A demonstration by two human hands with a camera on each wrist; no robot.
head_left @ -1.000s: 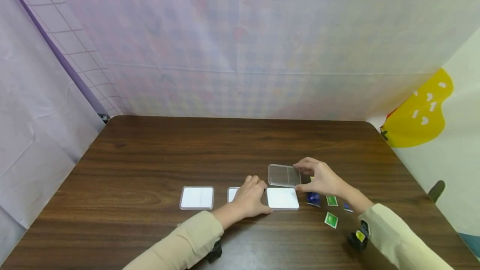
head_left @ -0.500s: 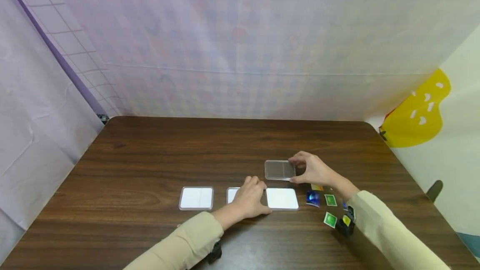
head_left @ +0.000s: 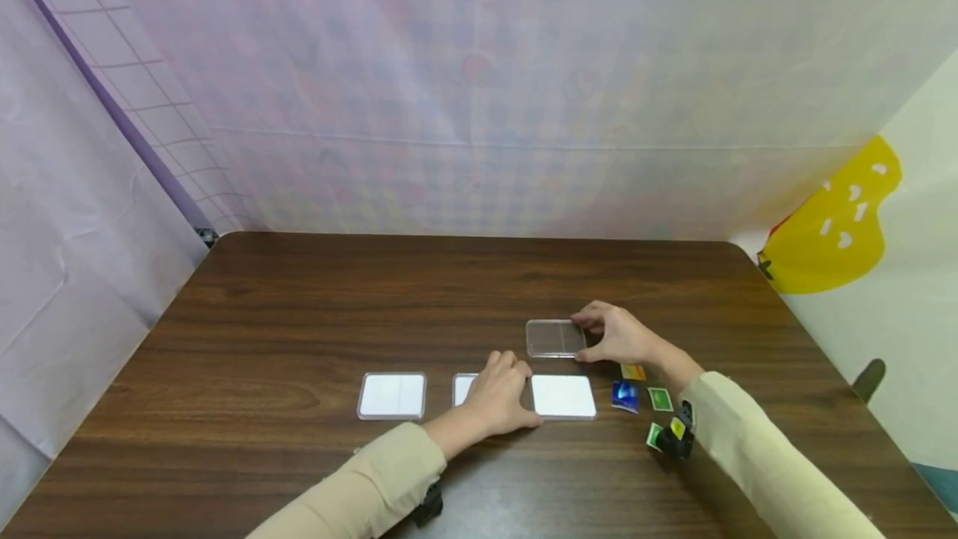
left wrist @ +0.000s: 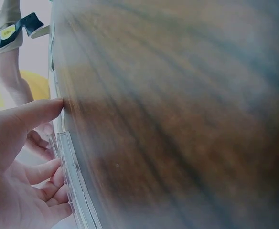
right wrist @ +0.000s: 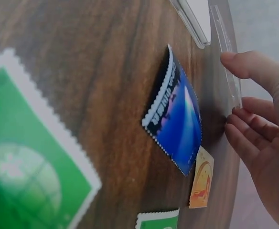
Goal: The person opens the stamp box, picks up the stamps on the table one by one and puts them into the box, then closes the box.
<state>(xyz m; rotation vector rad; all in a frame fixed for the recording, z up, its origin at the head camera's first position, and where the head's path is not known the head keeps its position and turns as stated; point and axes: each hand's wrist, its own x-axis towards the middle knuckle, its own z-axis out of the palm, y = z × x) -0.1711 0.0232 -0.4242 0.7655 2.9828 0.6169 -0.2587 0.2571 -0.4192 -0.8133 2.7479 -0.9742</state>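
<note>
My right hand (head_left: 617, 335) pinches a clear plastic lid (head_left: 550, 338) by its right end. The lid is just behind a white-filled clear plastic case (head_left: 564, 397); whether it touches the table is hard to tell. My left hand (head_left: 497, 393) holds that case at its left end, thumb on the near corner and fingers at the far one. Under the left hand a second case (head_left: 464, 388) is mostly hidden. In the left wrist view its edge (left wrist: 77, 186) lies beside the curled fingers (left wrist: 58, 188). The right wrist view shows the lid (right wrist: 230, 62) between thumb and fingers.
Another white-filled case (head_left: 392, 396) lies farther left. Right of the cases are several loose stamps: a blue one (head_left: 624, 396), an orange one (head_left: 633, 372), a green one (head_left: 660, 399) and another green one (head_left: 654, 436) partly behind the wrist camera. A curtain stands behind the table (head_left: 299, 314).
My right hand has carried the clear lid back and slightly left, away from the case, and slowed. The orange stamp is now uncovered. My left hand has stayed in place.
</note>
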